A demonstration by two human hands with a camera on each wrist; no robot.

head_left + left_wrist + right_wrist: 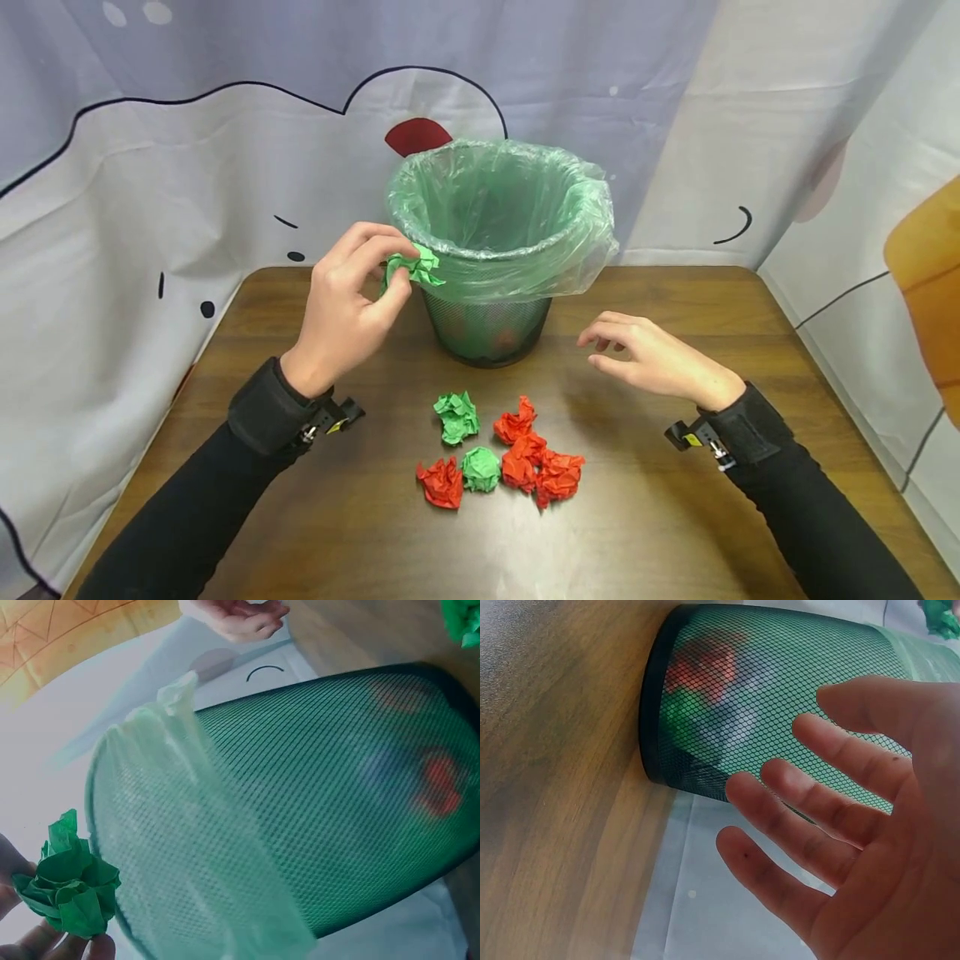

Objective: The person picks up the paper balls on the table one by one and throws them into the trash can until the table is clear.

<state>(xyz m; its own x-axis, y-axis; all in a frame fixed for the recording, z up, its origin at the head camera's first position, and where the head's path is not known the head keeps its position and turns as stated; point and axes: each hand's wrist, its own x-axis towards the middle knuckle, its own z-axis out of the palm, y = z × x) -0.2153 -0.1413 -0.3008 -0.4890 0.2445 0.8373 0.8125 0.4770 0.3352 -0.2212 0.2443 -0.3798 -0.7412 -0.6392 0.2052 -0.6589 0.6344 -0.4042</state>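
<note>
My left hand (pixel 351 298) pinches a crumpled green paper ball (pixel 414 265) between thumb and fingers, at the left side of the bin's rim. In the left wrist view the same green paper ball (pixel 75 889) overlaps the liner's edge. The mesh bin (pixel 487 329) stands upright at the back of the table, its translucent green liner (pixel 592 250) folded over the rim. Red, green and whitish shapes show blurred through the mesh in the right wrist view. My right hand (pixel 645 354) hovers right of the bin, fingers relaxed and holding nothing.
In front of the bin lie a green paper ball (pixel 456 417), a second green ball (pixel 481 469), a red paper ball (pixel 441 483) and several more red ones (pixel 558 477) close together. A printed curtain (pixel 187 183) hangs behind the wooden table (pixel 360 533).
</note>
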